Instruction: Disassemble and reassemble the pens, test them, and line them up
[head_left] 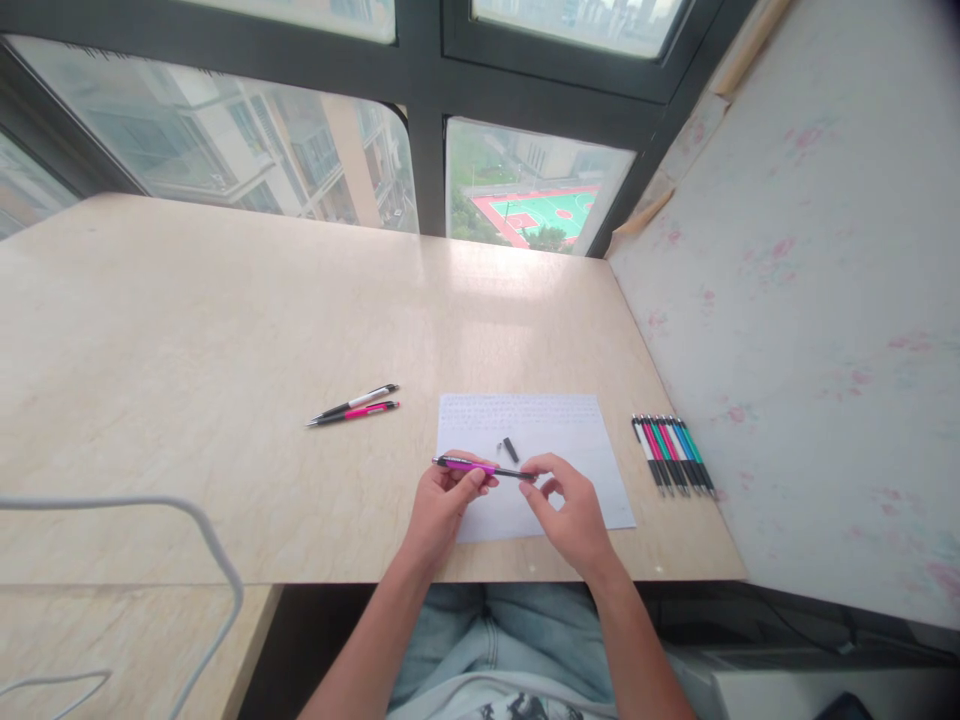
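Observation:
A purple pen point(463, 463) lies nearly level across my two hands, above a sheet of paper point(555, 415). My left hand point(441, 505) is closed around its purple barrel. At the pen's thin dark end, the thumb and index finger of my right hand point(574, 512) pinch from both sides, partly covering it. On the paper just beyond my fingers rests a short black tube point(511, 450), like a pen's grip sleeve. Beside the tube is a tiny metallic piece point(499, 446), too small to make out well. Rows of handwriting run along the sheet's top.
Left of the paper lie a white-and-black pen point(356, 402) and a pink-and-black pen point(360, 412). Several coloured pens point(671, 455) form a row at the right, near the wall point(810, 380). A white cable point(202, 520) curves over the table point(225, 330) at left. Windows stand behind.

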